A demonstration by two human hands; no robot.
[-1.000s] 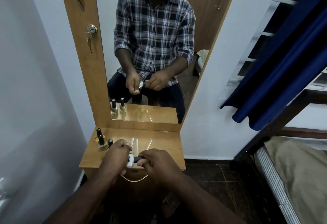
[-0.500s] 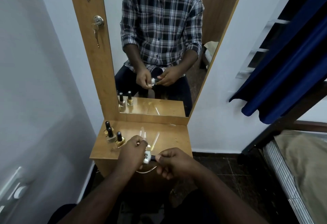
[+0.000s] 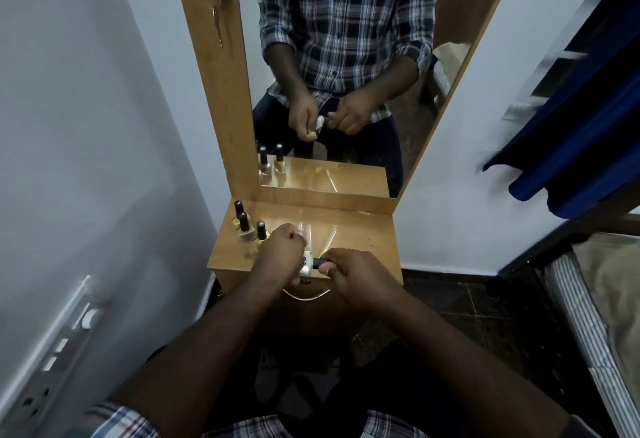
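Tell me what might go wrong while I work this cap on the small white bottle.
1. The bottle lies sideways between the left grip and the right grip, which pinches the cap. If the cap comes off, the contents may spill.
2. It is held at the front edge of the dresser top, so a slip could drop it to the floor.
3. Three standing bottles are close beside the left grip, and a jerk might topple them.
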